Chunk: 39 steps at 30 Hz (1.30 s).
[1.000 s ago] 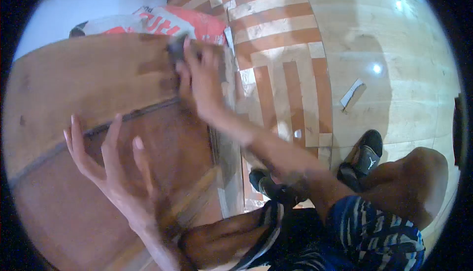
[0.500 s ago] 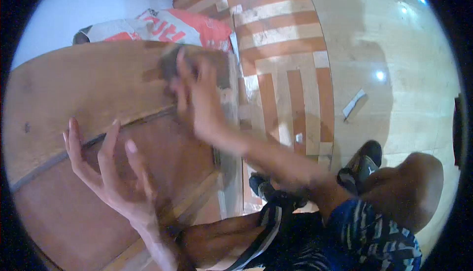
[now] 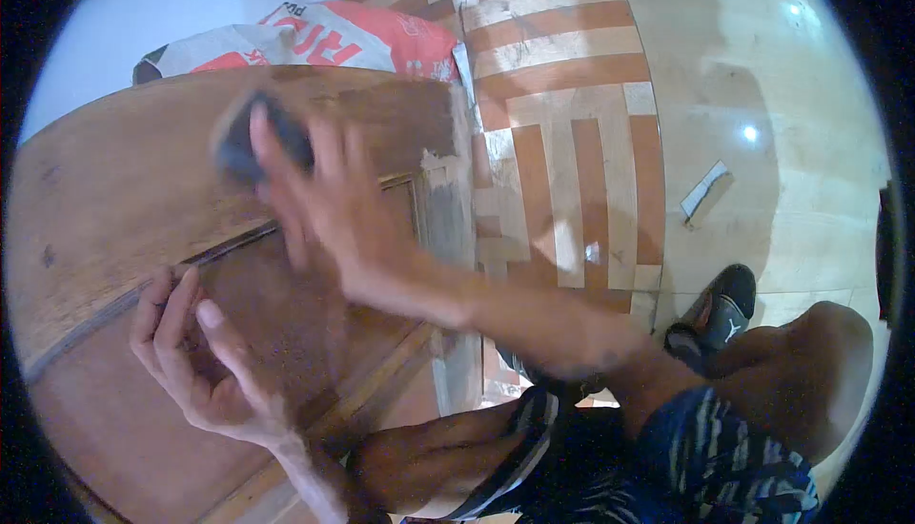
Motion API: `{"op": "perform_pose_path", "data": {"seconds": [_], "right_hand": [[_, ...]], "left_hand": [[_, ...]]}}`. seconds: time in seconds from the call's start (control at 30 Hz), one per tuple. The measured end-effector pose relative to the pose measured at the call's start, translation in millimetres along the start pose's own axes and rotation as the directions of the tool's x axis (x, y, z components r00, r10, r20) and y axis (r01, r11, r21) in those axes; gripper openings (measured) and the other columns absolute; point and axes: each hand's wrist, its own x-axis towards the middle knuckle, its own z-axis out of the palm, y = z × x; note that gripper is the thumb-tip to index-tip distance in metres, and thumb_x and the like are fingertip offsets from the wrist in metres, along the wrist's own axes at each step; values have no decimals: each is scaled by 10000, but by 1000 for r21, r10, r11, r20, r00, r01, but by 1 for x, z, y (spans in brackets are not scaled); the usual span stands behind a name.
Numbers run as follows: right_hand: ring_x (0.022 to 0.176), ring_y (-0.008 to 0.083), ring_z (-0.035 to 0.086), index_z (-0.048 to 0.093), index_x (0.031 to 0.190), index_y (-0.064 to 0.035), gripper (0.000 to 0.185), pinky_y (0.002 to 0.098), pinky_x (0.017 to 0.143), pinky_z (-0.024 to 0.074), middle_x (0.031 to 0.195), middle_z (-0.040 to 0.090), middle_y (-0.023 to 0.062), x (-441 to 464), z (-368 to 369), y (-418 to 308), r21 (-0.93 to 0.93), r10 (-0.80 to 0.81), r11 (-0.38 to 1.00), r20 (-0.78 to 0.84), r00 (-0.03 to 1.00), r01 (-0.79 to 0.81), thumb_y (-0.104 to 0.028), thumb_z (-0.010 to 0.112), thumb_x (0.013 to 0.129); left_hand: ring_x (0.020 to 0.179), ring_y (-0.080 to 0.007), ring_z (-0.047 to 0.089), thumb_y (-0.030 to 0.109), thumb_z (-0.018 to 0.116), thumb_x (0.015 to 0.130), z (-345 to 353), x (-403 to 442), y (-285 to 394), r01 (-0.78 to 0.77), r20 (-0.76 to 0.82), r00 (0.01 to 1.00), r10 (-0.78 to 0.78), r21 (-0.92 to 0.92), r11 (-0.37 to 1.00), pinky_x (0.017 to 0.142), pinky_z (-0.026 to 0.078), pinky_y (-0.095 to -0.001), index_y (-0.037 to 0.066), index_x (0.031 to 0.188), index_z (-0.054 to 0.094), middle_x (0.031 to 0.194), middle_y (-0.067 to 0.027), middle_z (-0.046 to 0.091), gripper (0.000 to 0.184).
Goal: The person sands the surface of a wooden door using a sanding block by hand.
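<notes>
Dark grey chunky block [image 3: 286, 131], blurred, sits slanted at the wide upper band of the brown wooden framed panel [image 3: 133, 176]; can't tell from here if touching. Panel: reddish-brown inset, dark groove, pale scuffed right edge.

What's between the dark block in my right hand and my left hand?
In the head view, brown wooden board and a dark strip lie between the block and your left hand.

Left of centre, motion blurred the right hand [image 3: 348, 224] and the dark block [image 3: 236, 156] it gripped, leaving unclear whether the block touched the wooden panel [image 3: 124, 162]. At upper left, the panel hid the lower part of a printed sack [image 3: 386, 42], its smallest lettering unreadable.
</notes>
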Motion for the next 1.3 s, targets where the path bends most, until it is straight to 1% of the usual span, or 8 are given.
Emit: {"op": "perform_pose_path", "data": {"seconds": [0.3,0.4,0.6,0.9,1.03,1.1,1.2,1.3], "right_hand": [[1064,449,534,500,1497,-63,588,521,900,472,1220,534,289,-45,-7,-2,43,-88,995,-34,996,90,-141,673,940],[1100,465,522,479,1521,-64,611,533,955,463,1280,509,303,27,7,54,-79,227,970,-43,973,-229,-151,670,947],[1056,472,532,508,1472,-32,581,551,919,464,1190,558,324,-57,-7,6,-1,89,996,-4,996,-89,-196,664,937],[1059,447,535,411,1550,-55,650,493,940,461,1172,536,319,-30,7,81,-1,249,968,-82,965,-249,-90,632,940],[1088,557,488,339,1554,-7,667,594,1056,390,1219,481,382,-67,3,52,-28,196,980,24,980,-196,-194,583,963],[1072,547,500,342,1553,-10,674,598,1058,388,1181,503,376,-27,21,115,-140,224,960,-143,964,-243,-210,596,962],[1085,548,500,338,1554,-12,678,604,1034,387,1145,518,370,13,-3,156,35,583,801,185,791,-598,-208,596,958],[1121,486,586,417,1524,-18,600,580,933,472,1174,556,367,-66,8,63,-120,346,930,-23,938,-346,-213,596,985]], "left_hand": [[984,-210,642,94,632,989,-1,1,11,335,67,942,-329,-211,918,895,519,-339,-22,1068,708,1036,-126,678,160],[979,-184,634,103,633,990,-2,-7,12,341,96,939,-329,-153,928,870,510,-321,-14,1062,712,1035,-113,686,158],[959,-180,632,104,625,997,-4,-9,12,322,340,909,-240,-209,923,844,497,-311,-7,1050,723,1041,-100,694,157],[922,-225,676,48,657,923,2,-15,13,258,552,830,-83,-248,934,822,514,-334,-3,998,720,986,-135,713,110],[907,-270,696,38,669,907,12,-15,10,307,643,762,-76,-255,917,834,525,-356,4,989,718,984,-148,722,102],[901,-283,697,37,666,908,10,-24,11,315,667,735,-121,-178,932,844,529,-364,9,1000,717,980,-144,724,109],[916,-315,703,44,671,907,8,-26,8,191,733,680,6,-186,964,865,535,-381,15,1031,716,989,-147,729,136],[956,-342,708,50,670,903,13,-19,9,219,768,636,70,-267,939,876,541,-406,24,1047,716,1027,-150,736,154]]}}
